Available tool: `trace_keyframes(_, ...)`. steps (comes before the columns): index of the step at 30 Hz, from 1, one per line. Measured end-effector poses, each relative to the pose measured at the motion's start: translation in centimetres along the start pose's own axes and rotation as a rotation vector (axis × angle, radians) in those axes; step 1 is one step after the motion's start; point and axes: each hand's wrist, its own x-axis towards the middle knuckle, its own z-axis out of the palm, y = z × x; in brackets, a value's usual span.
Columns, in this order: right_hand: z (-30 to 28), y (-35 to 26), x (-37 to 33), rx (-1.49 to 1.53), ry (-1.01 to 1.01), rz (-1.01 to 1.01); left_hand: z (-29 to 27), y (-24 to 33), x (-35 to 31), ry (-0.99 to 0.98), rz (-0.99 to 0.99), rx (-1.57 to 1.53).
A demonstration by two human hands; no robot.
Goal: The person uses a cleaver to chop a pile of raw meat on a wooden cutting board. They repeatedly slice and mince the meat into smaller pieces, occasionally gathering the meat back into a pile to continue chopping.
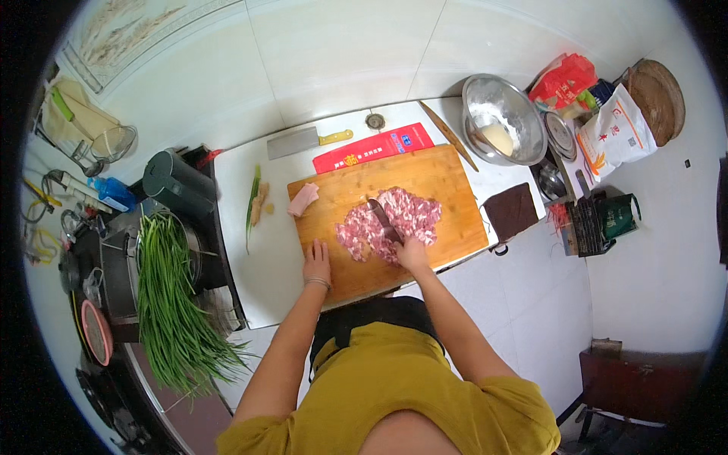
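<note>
Chopped pink meat point(415, 216) lies spread in a loose heap on a wooden cutting board point(455, 178). My right hand point(412, 253) grips a knife point(385, 222) at the heap's near side; its dark blade stands in the meat, pointing away from me. Flat on the board's front left corner rests my left hand point(317, 263), fingers stretched out and holding nothing. A pale pink block of meat or fat point(303, 199) sits at the board's far left corner. Left of the board are a green onion point(252, 205) and a piece of ginger point(258, 203).
Behind the board lie a cleaver point(294, 142) and a red flat package point(371, 152). A steel bowl point(523, 125) with dough point(497, 141) stands far right, near a brown cloth point(509, 214). Long green chives point(171, 303) hang over the sink area at left, beside a dark pitcher point(178, 180).
</note>
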Motion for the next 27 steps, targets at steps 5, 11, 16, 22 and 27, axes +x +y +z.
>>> trace_keyframes(5, -8.8, -3.9, -1.8, 0.320, 0.376, -0.088, -11.4, 0.9, 0.6, -0.506, 0.020, -0.096)
trace_keyframes(11, -1.3, 4.2, 1.2, 0.087, -0.003, -0.009, -1.4, 0.2, 0.1, -0.216, 0.020, -0.046)
trace_keyframes(16, -11.8, -4.6, -2.1, 0.431, 0.141, -0.080, -1.9, 0.6, -0.2, -0.203, 0.007, -0.020)
trace_keyframes(22, -3.5, 0.9, -0.8, 0.010, 0.013, 0.043, -4.7, -0.1, 0.3, -0.352, 0.014, -0.091)
trace_keyframes(27, -10.5, -3.3, -1.6, 0.268, 0.329, -0.108, -8.9, 0.4, 0.4, -0.477, 0.013, -0.119)
